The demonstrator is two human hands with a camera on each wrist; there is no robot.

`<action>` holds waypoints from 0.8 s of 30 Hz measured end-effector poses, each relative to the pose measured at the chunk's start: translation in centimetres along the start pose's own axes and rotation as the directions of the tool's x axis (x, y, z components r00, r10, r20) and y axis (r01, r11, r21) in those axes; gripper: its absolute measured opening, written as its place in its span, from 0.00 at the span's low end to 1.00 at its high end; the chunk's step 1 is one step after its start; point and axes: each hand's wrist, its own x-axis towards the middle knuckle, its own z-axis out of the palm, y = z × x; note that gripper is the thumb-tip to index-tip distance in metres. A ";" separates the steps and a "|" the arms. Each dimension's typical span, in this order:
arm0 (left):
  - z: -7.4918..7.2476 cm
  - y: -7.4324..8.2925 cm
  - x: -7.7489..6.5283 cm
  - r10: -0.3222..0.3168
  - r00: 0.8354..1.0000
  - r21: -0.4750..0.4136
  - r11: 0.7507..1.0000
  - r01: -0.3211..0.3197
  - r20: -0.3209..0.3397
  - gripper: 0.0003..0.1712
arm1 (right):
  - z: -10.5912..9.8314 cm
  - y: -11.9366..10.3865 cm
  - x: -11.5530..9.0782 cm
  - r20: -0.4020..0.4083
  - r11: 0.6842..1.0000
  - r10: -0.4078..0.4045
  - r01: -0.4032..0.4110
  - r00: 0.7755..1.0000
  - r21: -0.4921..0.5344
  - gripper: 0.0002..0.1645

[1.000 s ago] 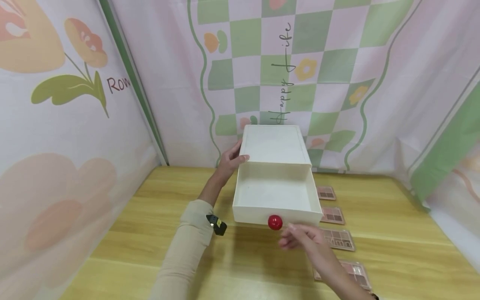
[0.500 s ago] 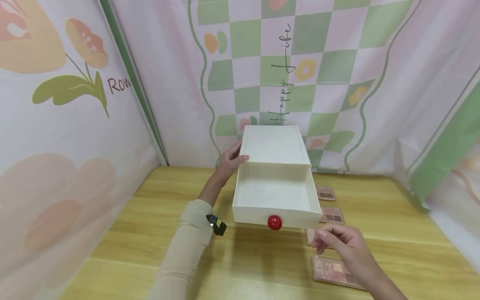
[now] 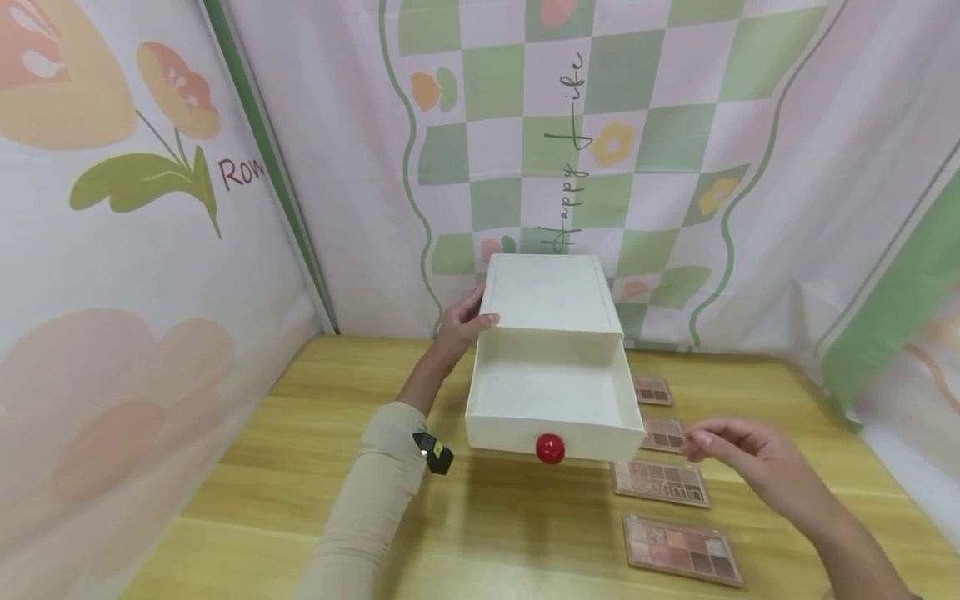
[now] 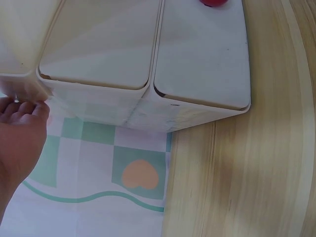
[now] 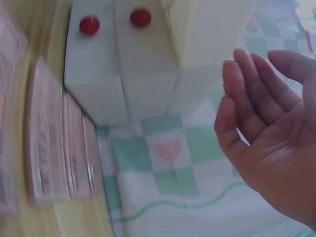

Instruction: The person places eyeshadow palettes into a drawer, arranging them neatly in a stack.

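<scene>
A white drawer unit (image 3: 551, 292) stands against the backdrop. Its top drawer (image 3: 555, 437), which has a red knob (image 3: 551, 448), is pulled out and bare inside. My left hand (image 3: 457, 327) grips the unit's upper left side, thumb over the front top corner; the left wrist view shows its fingers (image 4: 22, 109) curled against the side wall. To the right, clear of the drawer, my right hand (image 3: 757, 467) holds nothing, its fingers loosely bent. Two closed drawers (image 5: 91, 54) with red knobs sit lower in the stack.
Several eyeshadow palettes lie in a column on the wooden table (image 3: 300, 467) right of the unit, the nearest palette (image 3: 682, 550) at the front and the farthest palette (image 3: 652, 391) at the back. A patterned cloth (image 3: 555, 125) hangs behind, and another cloth (image 3: 150, 292) on the left.
My right hand has moved away from the red knob to the right, uncovering the two nearer palettes. The left hand and the pulled-out drawer stay where they were.
</scene>
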 end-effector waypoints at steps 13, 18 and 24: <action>0.0 -0.1 0.1 -0.002 1.000 -0.022 1.000 0.002 0.010 0.47 | -3.4 7.5 2.5 0.026 0.954 0.210 -0.199 0.977 -0.224 0.20; 0.0 0.1 -0.1 -0.003 1.000 -0.018 1.000 0.003 0.010 0.48 | -3.7 9.8 3.3 0.025 0.930 0.255 -0.239 0.966 -0.280 0.22; -0.1 0.1 -0.1 -0.002 1.000 -0.014 1.000 0.002 0.006 0.47 | -4.0 12.3 4.7 0.037 0.902 0.304 -0.275 0.952 -0.334 0.24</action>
